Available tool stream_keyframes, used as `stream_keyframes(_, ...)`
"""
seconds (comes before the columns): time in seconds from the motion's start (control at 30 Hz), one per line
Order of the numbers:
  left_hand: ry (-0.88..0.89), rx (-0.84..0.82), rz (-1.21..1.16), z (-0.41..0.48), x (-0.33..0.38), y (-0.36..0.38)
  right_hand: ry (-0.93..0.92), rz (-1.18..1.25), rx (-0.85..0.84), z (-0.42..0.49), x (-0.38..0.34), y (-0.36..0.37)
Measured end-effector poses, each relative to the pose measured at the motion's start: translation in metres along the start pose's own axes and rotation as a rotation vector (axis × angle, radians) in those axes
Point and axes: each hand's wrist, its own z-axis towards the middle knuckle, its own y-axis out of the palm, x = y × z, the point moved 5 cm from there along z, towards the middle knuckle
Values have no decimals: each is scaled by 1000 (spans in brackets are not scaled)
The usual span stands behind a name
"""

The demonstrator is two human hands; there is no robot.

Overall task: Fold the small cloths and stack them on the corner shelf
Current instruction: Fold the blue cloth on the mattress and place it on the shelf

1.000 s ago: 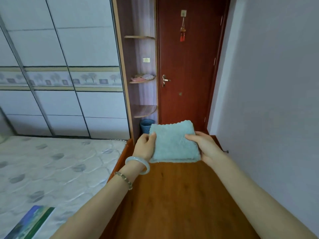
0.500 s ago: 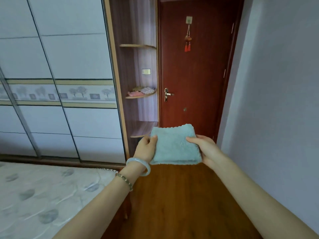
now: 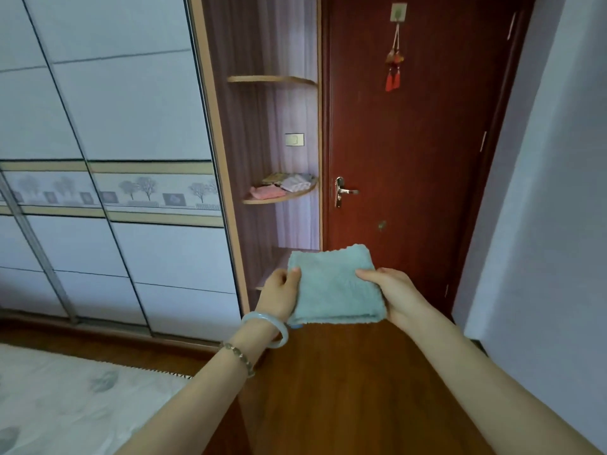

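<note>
At lower centre of the frame, the left hand (image 3: 281,292) and right hand (image 3: 392,295) each pinch a side of the folded pale-green fluffy cloth (image 3: 335,285), held in the air. The carrying step seems underway. Next it likely needs lifting onto the curved wooden corner shelf (image 3: 279,199) at centre, beside the folded cloths (image 3: 283,187) already there.

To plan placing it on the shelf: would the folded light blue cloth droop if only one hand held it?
Probably yes: the light blue cloth looks soft and fluffy, and the left hand and right hand each grip one side. It seems light, held level by a pinch at each edge. The fuzzy pile likely resists slipping.
</note>
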Motion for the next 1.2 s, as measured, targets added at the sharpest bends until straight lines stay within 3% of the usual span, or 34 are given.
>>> stream_keyframes(0.33,24,80,56,224,15,57,17,41,-48,234,-61,-1)
stream_keyframes(0.67,-56,125,-26,396,-30,75,71,27,-132,416,-65,24)
stream_keyframes(1.2,-61,258,44,698,-62,22,56,2,-333,727,-108,153)
